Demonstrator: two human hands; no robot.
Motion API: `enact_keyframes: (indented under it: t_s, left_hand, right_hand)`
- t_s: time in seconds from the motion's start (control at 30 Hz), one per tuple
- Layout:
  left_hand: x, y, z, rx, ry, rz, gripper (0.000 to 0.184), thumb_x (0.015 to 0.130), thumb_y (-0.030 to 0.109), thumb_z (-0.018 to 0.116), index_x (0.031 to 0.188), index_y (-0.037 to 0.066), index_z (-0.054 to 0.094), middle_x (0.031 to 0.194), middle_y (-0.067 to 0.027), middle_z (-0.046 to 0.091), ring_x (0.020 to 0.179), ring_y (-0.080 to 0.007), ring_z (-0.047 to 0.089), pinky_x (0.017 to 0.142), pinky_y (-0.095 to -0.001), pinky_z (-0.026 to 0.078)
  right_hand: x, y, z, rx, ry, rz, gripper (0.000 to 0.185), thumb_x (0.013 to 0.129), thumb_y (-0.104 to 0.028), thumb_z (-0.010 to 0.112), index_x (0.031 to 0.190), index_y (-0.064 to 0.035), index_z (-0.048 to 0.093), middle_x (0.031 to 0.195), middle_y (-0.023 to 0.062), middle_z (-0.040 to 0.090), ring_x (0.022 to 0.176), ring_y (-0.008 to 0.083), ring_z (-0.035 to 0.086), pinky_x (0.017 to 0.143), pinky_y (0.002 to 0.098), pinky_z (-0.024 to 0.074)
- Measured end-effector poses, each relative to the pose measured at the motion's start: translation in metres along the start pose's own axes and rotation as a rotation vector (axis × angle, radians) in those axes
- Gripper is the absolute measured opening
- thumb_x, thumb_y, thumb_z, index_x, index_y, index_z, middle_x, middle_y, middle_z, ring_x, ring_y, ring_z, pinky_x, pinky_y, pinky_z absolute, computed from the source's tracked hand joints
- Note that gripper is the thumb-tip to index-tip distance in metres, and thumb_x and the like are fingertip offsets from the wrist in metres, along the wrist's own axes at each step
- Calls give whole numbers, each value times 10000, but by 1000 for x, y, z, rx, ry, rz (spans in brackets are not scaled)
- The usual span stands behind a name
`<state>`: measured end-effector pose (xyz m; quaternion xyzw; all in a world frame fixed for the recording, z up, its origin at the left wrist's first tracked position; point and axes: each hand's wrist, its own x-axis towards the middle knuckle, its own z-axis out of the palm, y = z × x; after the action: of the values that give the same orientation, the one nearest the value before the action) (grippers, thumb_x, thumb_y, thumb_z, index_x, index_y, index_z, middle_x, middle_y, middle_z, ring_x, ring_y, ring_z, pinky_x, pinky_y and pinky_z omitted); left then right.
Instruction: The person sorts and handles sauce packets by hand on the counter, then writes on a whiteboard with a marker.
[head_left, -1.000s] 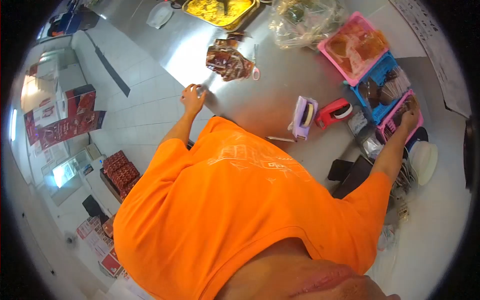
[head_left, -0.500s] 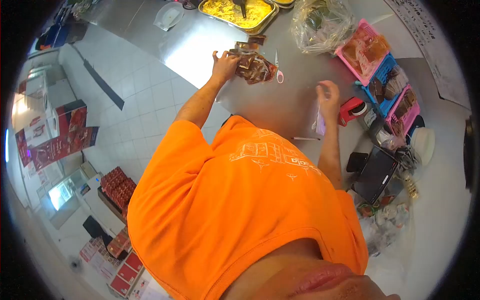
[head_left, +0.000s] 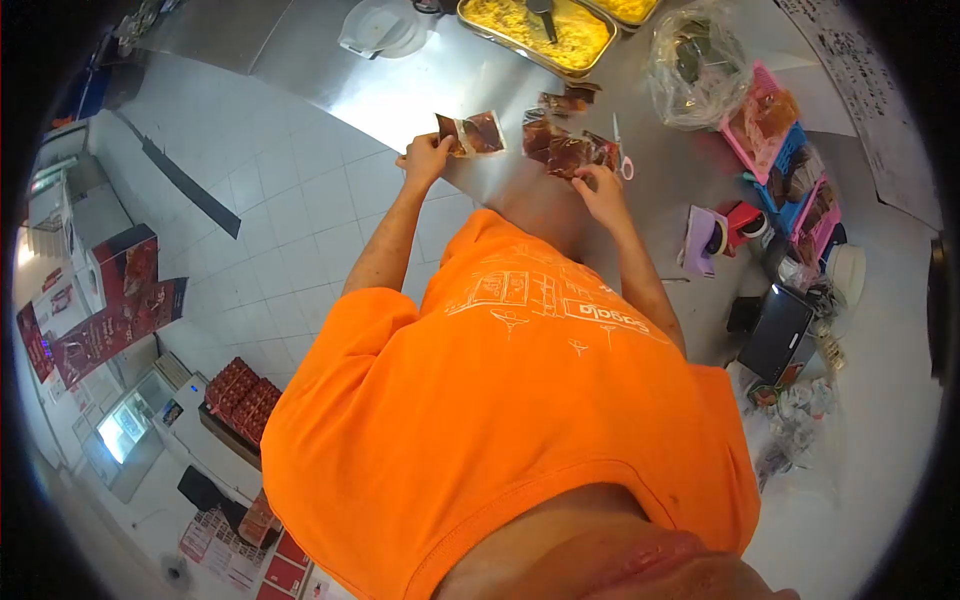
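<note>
My left hand (head_left: 425, 160) is closed on a pair of joined dark sauce packets (head_left: 481, 134) near the table's left edge. To the right, the fingers of my right hand (head_left: 600, 188) are pinched at the lower edge of the pile of dark sauce packets (head_left: 568, 152). Several clear-wrapped packets make up this pile, with smaller ones (head_left: 570, 100) just above it. Scissors with pink-white handles (head_left: 626, 166) lie right beside the pile, close to my right hand.
Metal trays of yellow food (head_left: 545, 35) and a clear plastic container (head_left: 383, 28) stand at the back. A plastic bag (head_left: 700, 65), pink basket (head_left: 762, 125), blue basket (head_left: 790, 200), purple tape dispenser (head_left: 700, 242), red tape dispenser (head_left: 742, 222) and dark tablet (head_left: 776, 335) are on the right.
My left hand has drawn two joined packets leftward, away from the pile. My right hand has moved from the tape dispensers to the pile's lower edge. The view has shifted.
</note>
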<state>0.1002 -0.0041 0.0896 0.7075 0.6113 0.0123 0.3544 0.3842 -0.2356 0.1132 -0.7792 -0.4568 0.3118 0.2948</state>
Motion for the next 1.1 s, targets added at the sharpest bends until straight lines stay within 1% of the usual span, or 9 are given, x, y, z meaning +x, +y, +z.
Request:
enact_keyframes:
  t_s: [0.17,0.37,0.53,0.67,0.77,0.87,0.97,1.0,1.1]
  left_hand:
    - [-12,40,-8,76,-118,165,453,904,500,573,1182,180,733,1138,-60,740,1086,-269,653,1034,-664,207]
    - [10,34,53,142,-28,278,577,863,491,614,1346,175,616,1270,-65,652,1250,-267,492,1009,-684,254]
    - [1,37,32,399,200,475,496,804,434,675,1199,134,663,1116,-66,672,1156,-274,547,1004,-646,297]
    - [3,21,16,617,6,482,404,825,427,653,1047,90,687,1087,-84,695,1142,-250,570,1010,-622,299]
    - [10,3,21,364,179,538,357,857,394,623,965,63,700,980,-113,723,1030,-267,625,976,-650,278]
    - [9,9,14,3,-2,115,369,897,415,580,863,81,730,869,-93,720,941,-246,644,969,-592,318]
    - [37,-26,54,-507,-60,-149,375,919,400,550,950,82,746,915,-98,739,922,-273,668,977,-598,305]
    - [23,-5,31,-501,-109,-63,417,952,379,517,996,34,749,873,-126,737,870,-233,680,825,-322,467]
    - [22,7,39,-399,-85,-10,399,941,355,515,1030,49,755,1009,-135,746,980,-218,679,873,-287,467]
  right_hand:
    - [28,-34,42,-335,72,32,265,856,-328,711,1023,-122,708,1108,79,672,1142,313,540,977,494,402]
    - [55,-37,52,-503,132,153,358,857,-404,709,1104,-144,692,1228,76,646,1186,320,507,1018,496,342]
    - [86,-38,54,-518,180,154,411,871,-431,697,1143,-124,667,1239,95,638,1191,327,499,1008,503,347]
    - [101,-54,64,-499,185,98,384,863,-427,698,1065,-101,681,1118,89,680,1139,315,542,967,496,374]
    - [97,-76,78,-409,63,41,335,863,-412,695,999,-105,698,1018,85,703,1072,304,583,936,482,390]
    - [89,-78,108,-310,142,-91,335,886,-425,664,1001,-117,729,968,91,717,1001,295,626,909,468,402]
    - [91,-99,118,-255,-24,34,424,905,-488,628,1075,-113,730,950,100,729,978,298,644,891,463,412]
    - [90,-105,116,-110,-56,-4,498,909,-541,606,1134,-111,722,947,118,736,979,315,660,904,458,420]
    - [88,-112,129,-34,58,-20,413,918,-439,653,1079,-66,730,899,108,749,884,265,711,863,387,496]
